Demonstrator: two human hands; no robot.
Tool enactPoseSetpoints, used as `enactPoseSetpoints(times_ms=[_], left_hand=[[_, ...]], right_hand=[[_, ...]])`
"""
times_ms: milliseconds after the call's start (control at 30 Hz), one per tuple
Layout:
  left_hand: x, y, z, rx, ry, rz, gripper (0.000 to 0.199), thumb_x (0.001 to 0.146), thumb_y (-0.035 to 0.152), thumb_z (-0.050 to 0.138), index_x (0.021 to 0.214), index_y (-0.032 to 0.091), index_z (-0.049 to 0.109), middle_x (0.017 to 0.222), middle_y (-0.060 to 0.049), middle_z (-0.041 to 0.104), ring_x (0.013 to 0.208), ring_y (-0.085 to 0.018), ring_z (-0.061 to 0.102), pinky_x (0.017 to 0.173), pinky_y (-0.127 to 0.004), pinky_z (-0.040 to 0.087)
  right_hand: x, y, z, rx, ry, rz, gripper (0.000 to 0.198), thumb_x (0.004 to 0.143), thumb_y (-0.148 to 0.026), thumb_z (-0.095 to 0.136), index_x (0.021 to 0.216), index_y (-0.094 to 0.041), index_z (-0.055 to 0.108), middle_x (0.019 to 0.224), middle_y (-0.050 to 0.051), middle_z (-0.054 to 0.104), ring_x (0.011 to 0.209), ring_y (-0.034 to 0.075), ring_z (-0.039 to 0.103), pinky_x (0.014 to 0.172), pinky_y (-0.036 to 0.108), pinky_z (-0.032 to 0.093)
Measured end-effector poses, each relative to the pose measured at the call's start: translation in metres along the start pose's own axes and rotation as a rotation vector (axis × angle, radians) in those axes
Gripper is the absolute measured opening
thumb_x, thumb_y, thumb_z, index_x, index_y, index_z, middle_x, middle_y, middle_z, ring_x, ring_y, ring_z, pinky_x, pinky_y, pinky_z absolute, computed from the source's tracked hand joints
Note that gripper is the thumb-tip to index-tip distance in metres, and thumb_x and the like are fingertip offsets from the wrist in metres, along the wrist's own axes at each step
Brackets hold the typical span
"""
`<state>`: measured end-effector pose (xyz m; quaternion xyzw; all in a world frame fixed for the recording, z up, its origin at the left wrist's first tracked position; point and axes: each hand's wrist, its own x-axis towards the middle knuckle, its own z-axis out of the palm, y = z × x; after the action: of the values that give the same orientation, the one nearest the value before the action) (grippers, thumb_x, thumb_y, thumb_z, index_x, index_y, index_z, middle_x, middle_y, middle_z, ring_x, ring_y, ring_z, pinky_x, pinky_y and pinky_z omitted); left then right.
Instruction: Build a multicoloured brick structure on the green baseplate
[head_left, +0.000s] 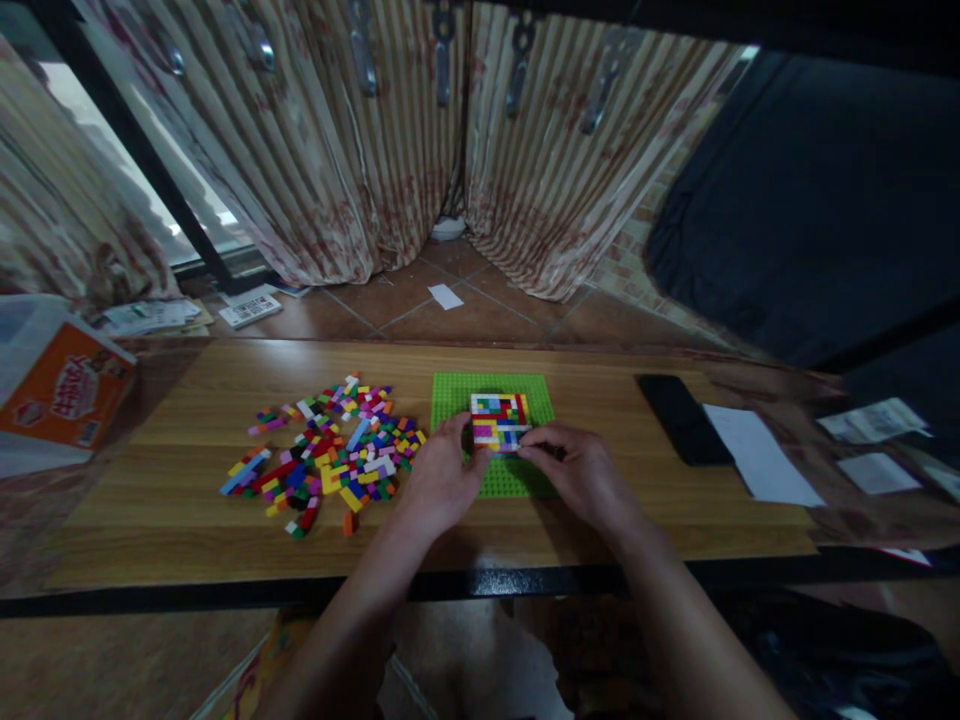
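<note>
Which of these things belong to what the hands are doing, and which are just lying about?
In the work:
the brick build, with the left hand and right hand at its edges
the green baseplate beneath
probably the loose bricks

Apparently just lying about:
the black slab
the white sheet beside it
the floor paper

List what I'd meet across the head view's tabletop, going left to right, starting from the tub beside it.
Orange-labelled tub, loose brick pile, left hand, brick build, right hand, flat black object, white sheet.
</note>
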<state>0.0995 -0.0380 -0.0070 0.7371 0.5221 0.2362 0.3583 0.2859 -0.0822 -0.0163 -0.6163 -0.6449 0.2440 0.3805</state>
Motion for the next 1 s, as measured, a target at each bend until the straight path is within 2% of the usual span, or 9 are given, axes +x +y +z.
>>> enactPoseSetpoints(times_ms=[300,633,1000], left_hand=[[-0.0003,-0.0003,0.0011,0.005,0.009,0.006,0.043,0.083,0.020,0.059,0.125,0.014,0.054,0.111,-0.014,0.068,0.094,-0.025,0.066,0.084,-0.038,0.050],[-0.0015,0.0025,0.0012,0.013,-0.015,-0.034,0.045,0.085,0.023,0.057,0.128,0.010,0.052,0.116,-0.016,0.066,0.103,-0.027,0.065,0.089,-0.039,0.050],[-0.0010,0.0015,0.0042,0.042,0.006,-0.019,0.045,0.085,0.021,0.057,0.128,0.010,0.052,0.116,-0.016,0.066,0.101,-0.026,0.064,0.089,-0.039,0.050]], right_hand=[[-0.0012,-0.0017,0.0047,0.098,0.068,0.083,0.013,0.080,-0.033,0.067,0.082,-0.022,0.071,0.082,0.003,0.074,0.076,0.020,0.069,0.071,0.032,0.053],[-0.0007,0.0050,0.0036,0.203,0.058,0.150,0.015,0.080,-0.033,0.065,0.087,-0.020,0.070,0.085,0.003,0.073,0.078,0.018,0.069,0.075,0.032,0.053],[0.0026,0.0036,0.0108,0.314,0.139,0.279,0.011,0.071,-0.029,0.070,0.076,-0.020,0.068,0.072,0.000,0.069,0.063,0.014,0.062,0.061,0.027,0.048]])
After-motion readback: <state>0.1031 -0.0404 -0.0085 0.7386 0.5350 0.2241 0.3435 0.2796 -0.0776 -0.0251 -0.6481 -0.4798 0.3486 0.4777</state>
